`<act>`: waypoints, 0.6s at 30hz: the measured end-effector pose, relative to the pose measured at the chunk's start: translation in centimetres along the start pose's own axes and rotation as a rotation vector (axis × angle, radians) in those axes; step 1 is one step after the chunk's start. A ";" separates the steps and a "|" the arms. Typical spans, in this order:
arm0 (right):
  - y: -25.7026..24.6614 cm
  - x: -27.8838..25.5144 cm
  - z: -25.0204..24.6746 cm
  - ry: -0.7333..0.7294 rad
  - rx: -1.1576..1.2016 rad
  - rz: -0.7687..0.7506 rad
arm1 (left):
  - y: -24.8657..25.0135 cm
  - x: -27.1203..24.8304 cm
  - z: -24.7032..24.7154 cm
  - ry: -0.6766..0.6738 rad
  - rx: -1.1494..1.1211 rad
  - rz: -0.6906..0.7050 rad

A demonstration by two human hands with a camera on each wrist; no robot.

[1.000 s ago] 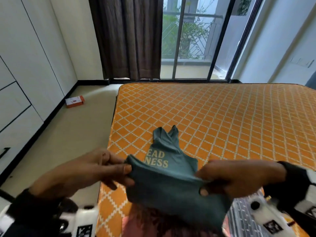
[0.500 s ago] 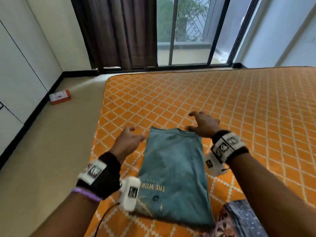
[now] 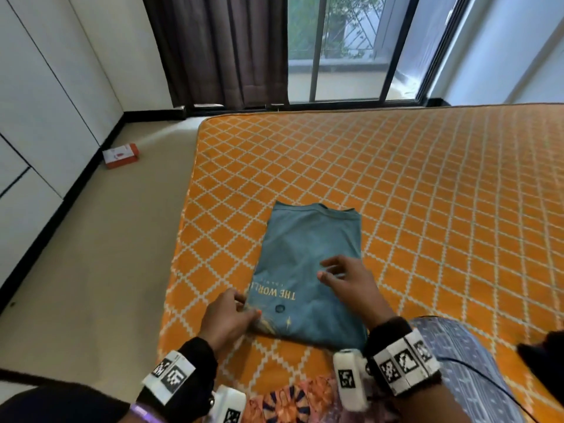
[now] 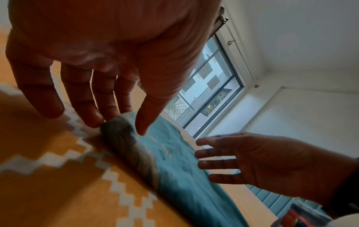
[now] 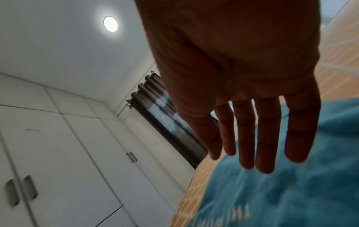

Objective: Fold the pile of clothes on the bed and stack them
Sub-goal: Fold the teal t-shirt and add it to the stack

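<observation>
A teal T-shirt [image 3: 305, 245] with gold lettering lies folded into a long strip on the orange diamond-patterned mattress [image 3: 427, 193], collar end away from me. My left hand [image 3: 247, 305] is at its near left edge. In the left wrist view, the left hand [image 4: 118, 126] has fairly straight fingers touching the fold of the shirt [image 4: 174, 169], with the thumb on top. My right hand [image 3: 329, 270] is spread over the middle of the shirt and holds nothing. The right wrist view shows the right hand [image 5: 252, 161] with straight fingers above the teal cloth [image 5: 291, 192].
More clothes lie at the near edge of the bed: an orange and pink patterned piece [image 3: 290, 401] and a blue patterned cloth [image 3: 457, 361]. The mattress's left edge drops to the floor, where a red and white box [image 3: 120, 155] lies beside white wardrobes [image 3: 45, 117].
The shirt was held up in both hands, then laid flat on the mattress. Both hands have since drawn back from its far collar end to its near half.
</observation>
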State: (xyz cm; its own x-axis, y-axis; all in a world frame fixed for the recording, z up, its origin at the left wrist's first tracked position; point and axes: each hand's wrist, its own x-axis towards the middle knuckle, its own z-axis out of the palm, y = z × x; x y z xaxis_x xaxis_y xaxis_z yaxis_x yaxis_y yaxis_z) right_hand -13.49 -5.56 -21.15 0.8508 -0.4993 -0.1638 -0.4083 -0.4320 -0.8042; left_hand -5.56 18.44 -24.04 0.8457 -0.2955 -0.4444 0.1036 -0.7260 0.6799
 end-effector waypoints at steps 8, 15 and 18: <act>-2.2 -5.8 6.8 -0.311 -0.502 -0.294 | 0.4 -2.0 -0.6 0.009 -0.045 0.059; -2.2 -5.8 8.2 0.092 -0.700 -0.254 | 4.3 -3.2 -4.5 -0.261 -0.800 0.092; -4.6 -5.2 6.4 -0.098 -0.577 -0.300 | 4.5 -2.6 -6.9 -0.183 -0.819 0.209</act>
State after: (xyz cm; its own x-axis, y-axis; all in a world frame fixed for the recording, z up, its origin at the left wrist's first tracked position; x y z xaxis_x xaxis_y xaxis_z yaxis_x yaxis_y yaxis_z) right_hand -13.95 3.81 -20.22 0.9703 -0.2360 -0.0531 -0.2376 -0.8887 -0.3921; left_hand -3.65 20.18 -15.78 0.7990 -0.5199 -0.3023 0.3597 0.0103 0.9330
